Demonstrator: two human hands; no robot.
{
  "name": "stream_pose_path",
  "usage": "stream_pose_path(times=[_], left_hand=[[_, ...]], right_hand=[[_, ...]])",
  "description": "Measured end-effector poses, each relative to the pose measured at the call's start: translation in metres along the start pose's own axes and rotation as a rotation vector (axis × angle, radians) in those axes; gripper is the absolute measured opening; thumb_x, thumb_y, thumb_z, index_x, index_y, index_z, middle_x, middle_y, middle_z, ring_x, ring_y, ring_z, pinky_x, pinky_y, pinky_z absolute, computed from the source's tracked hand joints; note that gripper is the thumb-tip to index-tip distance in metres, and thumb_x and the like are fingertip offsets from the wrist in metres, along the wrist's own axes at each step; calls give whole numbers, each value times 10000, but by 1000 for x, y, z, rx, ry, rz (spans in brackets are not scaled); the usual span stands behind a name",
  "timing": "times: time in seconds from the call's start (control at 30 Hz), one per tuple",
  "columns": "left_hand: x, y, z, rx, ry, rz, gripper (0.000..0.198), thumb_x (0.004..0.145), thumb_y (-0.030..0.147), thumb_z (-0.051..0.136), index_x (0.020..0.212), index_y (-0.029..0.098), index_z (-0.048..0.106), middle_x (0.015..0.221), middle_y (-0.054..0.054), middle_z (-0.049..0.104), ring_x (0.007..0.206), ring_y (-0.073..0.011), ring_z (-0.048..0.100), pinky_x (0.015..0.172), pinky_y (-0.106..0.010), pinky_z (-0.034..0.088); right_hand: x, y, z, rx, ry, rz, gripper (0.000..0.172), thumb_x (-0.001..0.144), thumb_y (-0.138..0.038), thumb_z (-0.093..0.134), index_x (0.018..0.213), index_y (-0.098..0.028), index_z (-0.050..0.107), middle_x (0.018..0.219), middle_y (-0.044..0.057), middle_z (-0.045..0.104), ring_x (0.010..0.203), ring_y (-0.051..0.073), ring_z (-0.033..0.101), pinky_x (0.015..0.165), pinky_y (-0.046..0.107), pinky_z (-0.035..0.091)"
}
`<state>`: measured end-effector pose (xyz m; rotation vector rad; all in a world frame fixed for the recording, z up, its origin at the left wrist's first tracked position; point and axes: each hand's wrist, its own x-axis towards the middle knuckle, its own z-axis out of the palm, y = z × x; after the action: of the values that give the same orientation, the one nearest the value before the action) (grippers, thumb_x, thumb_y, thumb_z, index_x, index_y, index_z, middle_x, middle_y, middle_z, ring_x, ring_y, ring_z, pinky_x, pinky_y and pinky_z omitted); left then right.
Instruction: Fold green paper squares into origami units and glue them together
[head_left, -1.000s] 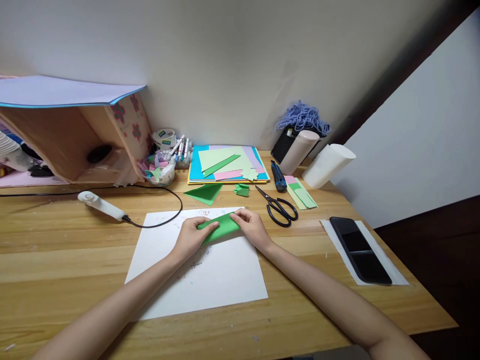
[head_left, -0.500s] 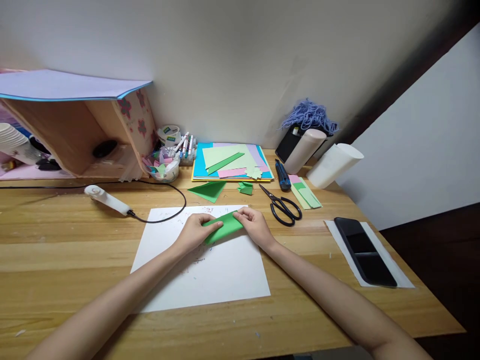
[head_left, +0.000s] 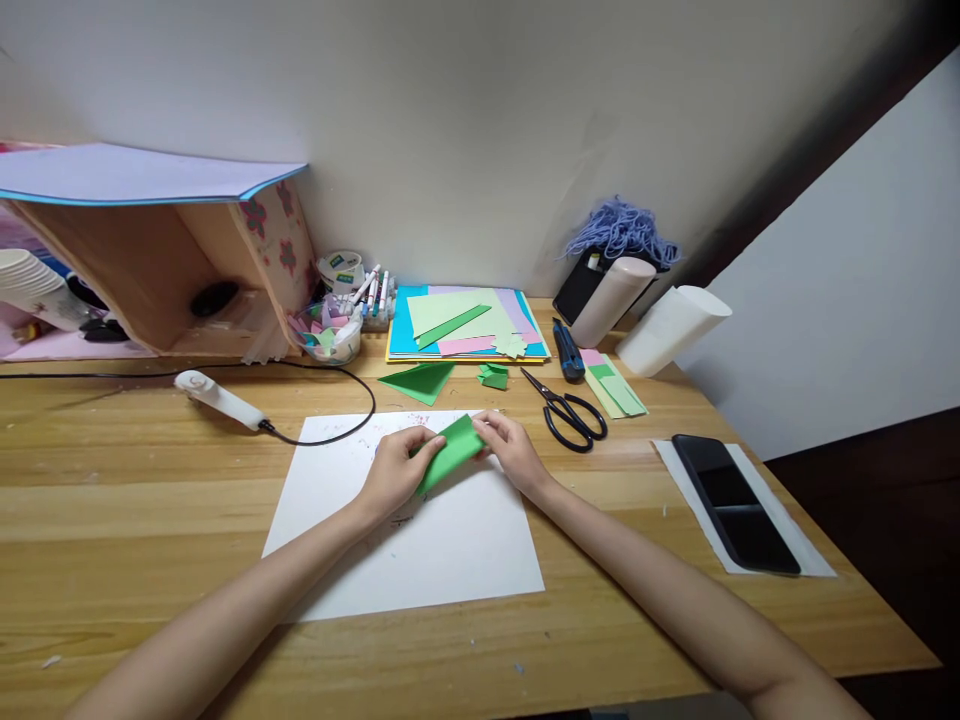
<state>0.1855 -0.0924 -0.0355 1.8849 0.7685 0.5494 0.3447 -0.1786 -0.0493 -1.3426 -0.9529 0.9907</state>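
Note:
A folded piece of green paper (head_left: 454, 449) is held just above a white sheet (head_left: 420, 540) lying on the wooden desk (head_left: 150, 500). My left hand (head_left: 399, 468) pinches its left end with the thumb on top. My right hand (head_left: 512, 450) grips its right end, fingers curled over the edge. The green paper is tilted, its right end higher than the left.
Black scissors (head_left: 568, 412), a utility knife (head_left: 568, 352) and a stack of coloured paper (head_left: 466, 324) lie behind the hands. Green scraps (head_left: 420, 380), a corded white tool (head_left: 217, 398), a phone (head_left: 733, 502), two white rolls (head_left: 670, 330) and a cardboard box (head_left: 165, 270) stand around.
The hands have turned the green paper so it tilts more steeply. The view has shifted slightly; both hands stay on the paper.

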Motion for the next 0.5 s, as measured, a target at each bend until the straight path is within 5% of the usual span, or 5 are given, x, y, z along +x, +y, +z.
stream_pose_path(times=[0.2,0.5], left_hand=[[-8,8,5,-86,136,34,264,830,362,461,699,159,567,653,1,571,629,-121,499,599,-209,380],[-6,2,7,-110,156,25,261,823,350,485,727,149,621,679,-14,618,643,-124,516,609,-208,392]], right_hand=[[-9,0,17,90,-138,110,307,692,-403,665,805,-131,579,648,19,641,583,129,602,571,248,492],[-6,0,21,157,-79,175,376,703,-474,633,643,-104,602,560,54,653,456,105,579,468,221,476]])
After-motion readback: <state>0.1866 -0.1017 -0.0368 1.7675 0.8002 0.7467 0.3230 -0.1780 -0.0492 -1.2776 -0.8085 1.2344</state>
